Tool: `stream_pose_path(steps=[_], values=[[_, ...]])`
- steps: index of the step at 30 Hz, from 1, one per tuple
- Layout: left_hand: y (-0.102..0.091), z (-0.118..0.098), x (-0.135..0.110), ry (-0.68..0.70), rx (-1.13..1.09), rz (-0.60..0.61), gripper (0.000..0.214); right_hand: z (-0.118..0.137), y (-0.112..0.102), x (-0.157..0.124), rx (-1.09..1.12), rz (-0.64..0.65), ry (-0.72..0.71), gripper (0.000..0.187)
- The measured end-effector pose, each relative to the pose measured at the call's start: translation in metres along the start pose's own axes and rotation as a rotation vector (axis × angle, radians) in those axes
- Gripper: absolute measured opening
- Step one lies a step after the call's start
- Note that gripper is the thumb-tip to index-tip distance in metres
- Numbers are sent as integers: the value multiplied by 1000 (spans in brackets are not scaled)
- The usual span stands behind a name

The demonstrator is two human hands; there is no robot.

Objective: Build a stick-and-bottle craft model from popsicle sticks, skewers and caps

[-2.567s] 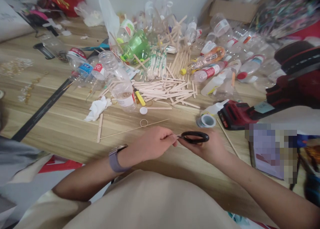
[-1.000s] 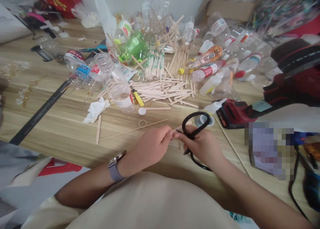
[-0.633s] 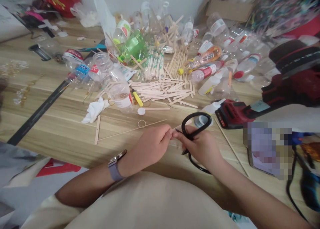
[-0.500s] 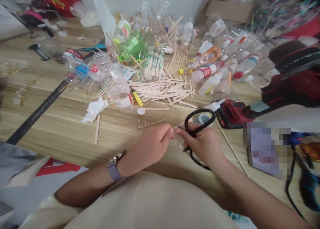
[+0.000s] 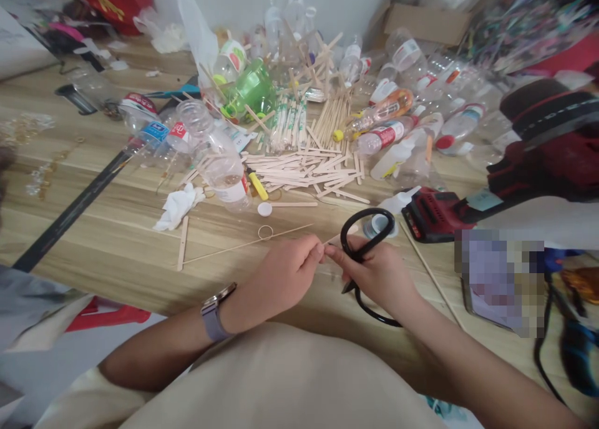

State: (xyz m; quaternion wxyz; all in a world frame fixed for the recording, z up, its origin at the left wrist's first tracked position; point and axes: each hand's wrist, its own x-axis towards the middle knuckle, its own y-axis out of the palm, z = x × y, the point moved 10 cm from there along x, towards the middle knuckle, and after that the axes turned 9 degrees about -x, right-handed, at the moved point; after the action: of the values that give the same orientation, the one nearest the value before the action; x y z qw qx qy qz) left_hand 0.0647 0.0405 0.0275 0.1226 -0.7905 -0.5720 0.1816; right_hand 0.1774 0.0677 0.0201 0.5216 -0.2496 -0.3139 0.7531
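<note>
Both hands are low at the near edge of the wooden surface [image 5: 116, 229], fingertips meeting in the middle; the left hand [image 5: 285, 272] is curled into a loose fist, thumb and forefinger pinched on the near end of a thin pale stick [image 5: 337, 237], which angles up and to the right; a watch [image 5: 214, 310] with a lilac strap sits on that wrist. The right hand [image 5: 381, 274] is grasping the black scissors [image 5: 367, 228]; one handle loop stands up above the knuckles, the other curves out beneath the palm, and a dark blade tip pokes down just under the fingers; whether the blades are apart, I cannot tell. The stick runs right beside the upper loop.

Just beyond the left hand lies a long skewer [image 5: 243, 244], slanting across the surface, with a small ring [image 5: 265, 231] touching it and a white cap [image 5: 264, 209] a little further back; a crumpled tissue [image 5: 180, 204] sits to the left. Behind all that, a big scatter of craft sticks [image 5: 304, 167], a clear bottle [image 5: 224, 170] on its side just beside them, and a green bottle [image 5: 253, 89] further back among many more empties. To the right of the scissors, a tape roll [image 5: 378, 225] sits near the upper loop; next to it lies a red power tool [image 5: 433, 214]. A long black bar [image 5: 70, 214] runs diagonally on the far left.
</note>
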Motion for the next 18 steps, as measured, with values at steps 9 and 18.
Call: stream_pose_path(steps=[9, 18], values=[[-2, -9, -6, 40, 45, -47, 30, 4, 2, -1, 198, -14, 1, 34], [-4, -8, -9, 28, -63, -67, 32, 4, -13, -3, 190, -138, -10, 42]])
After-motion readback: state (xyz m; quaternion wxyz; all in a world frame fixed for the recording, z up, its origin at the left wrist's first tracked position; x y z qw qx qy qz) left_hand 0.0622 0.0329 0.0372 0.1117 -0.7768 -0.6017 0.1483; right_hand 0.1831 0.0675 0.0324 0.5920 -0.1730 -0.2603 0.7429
